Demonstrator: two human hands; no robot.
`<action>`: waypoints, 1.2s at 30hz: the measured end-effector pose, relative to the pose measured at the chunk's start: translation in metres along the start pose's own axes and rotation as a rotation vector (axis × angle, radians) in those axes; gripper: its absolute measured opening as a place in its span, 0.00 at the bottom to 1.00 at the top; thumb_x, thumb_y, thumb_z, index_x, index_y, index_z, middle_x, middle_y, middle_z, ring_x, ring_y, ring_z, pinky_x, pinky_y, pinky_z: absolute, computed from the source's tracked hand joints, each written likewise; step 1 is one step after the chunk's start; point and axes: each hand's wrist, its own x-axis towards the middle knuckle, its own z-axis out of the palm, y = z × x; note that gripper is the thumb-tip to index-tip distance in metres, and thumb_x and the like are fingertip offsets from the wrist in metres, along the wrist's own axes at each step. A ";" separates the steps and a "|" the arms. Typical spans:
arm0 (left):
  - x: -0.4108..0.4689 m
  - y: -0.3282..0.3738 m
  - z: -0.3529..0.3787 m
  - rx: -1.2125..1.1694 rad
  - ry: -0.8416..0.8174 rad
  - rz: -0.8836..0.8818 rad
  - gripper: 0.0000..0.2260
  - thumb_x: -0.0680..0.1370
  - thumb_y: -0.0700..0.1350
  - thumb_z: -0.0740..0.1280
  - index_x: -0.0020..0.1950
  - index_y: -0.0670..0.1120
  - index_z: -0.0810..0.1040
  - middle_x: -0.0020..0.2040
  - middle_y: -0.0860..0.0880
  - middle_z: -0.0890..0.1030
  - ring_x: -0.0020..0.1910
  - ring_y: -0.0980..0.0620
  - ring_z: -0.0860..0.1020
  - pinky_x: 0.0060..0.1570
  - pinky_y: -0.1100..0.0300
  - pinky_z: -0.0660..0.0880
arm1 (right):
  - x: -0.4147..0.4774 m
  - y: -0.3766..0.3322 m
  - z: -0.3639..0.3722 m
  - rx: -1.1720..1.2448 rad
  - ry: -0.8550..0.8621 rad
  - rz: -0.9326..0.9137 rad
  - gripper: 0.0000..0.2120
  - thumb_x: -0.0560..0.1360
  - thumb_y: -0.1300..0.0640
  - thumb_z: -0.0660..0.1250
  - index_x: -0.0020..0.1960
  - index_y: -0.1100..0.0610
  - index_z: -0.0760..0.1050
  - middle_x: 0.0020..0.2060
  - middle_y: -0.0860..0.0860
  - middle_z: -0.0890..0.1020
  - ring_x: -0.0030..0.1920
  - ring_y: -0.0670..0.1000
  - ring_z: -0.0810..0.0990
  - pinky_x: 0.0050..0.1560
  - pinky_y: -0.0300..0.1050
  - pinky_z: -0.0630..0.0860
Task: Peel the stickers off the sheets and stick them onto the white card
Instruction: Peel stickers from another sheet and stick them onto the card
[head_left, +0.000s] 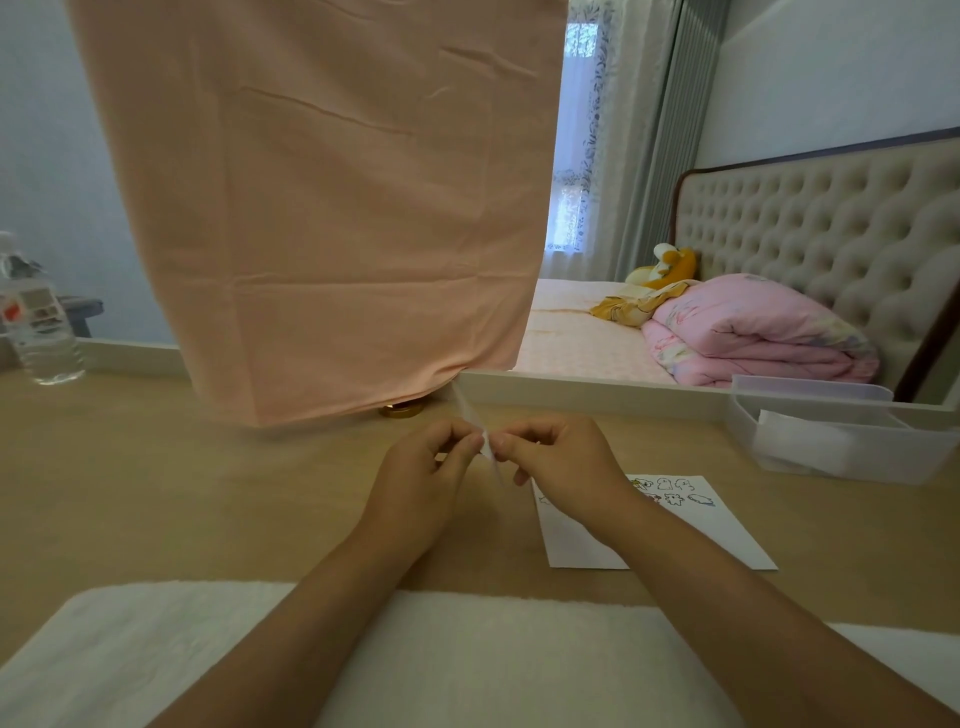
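I hold a thin sticker sheet (470, 415) edge-on above the wooden table, so its face is hidden. My left hand (426, 467) pinches it from the left and my right hand (561, 460) pinches it from the right, fingertips nearly touching. The white card (675, 540) lies flat on the table to the right, under my right wrist. Several small cartoon stickers (675, 491) sit along its far edge. My right forearm covers the card's left part.
A peach cloth (322, 208) hangs over something at the back of the table. A water bottle (39, 322) stands far left. A clear plastic box (831, 436) sits back right. A white towel (156, 654) covers the near edge. A bed lies beyond.
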 end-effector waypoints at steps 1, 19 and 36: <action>0.000 0.000 0.000 -0.022 -0.010 -0.023 0.07 0.82 0.47 0.65 0.48 0.52 0.82 0.44 0.56 0.82 0.46 0.58 0.79 0.51 0.50 0.78 | 0.000 0.000 0.000 -0.039 0.011 -0.022 0.05 0.77 0.55 0.72 0.44 0.51 0.86 0.37 0.46 0.86 0.31 0.42 0.79 0.35 0.37 0.74; -0.001 0.007 0.002 -0.431 0.019 -0.241 0.07 0.82 0.44 0.65 0.52 0.44 0.83 0.50 0.51 0.85 0.51 0.55 0.84 0.48 0.58 0.82 | -0.003 -0.001 0.006 -0.367 0.138 -0.287 0.06 0.75 0.47 0.73 0.50 0.44 0.85 0.42 0.39 0.85 0.39 0.42 0.80 0.44 0.47 0.81; 0.000 0.004 0.003 -0.114 0.017 -0.064 0.07 0.81 0.44 0.65 0.49 0.52 0.82 0.45 0.53 0.82 0.47 0.54 0.80 0.47 0.58 0.82 | 0.000 -0.004 0.000 -0.133 0.005 -0.089 0.04 0.76 0.54 0.74 0.49 0.51 0.87 0.39 0.46 0.87 0.37 0.49 0.85 0.48 0.54 0.84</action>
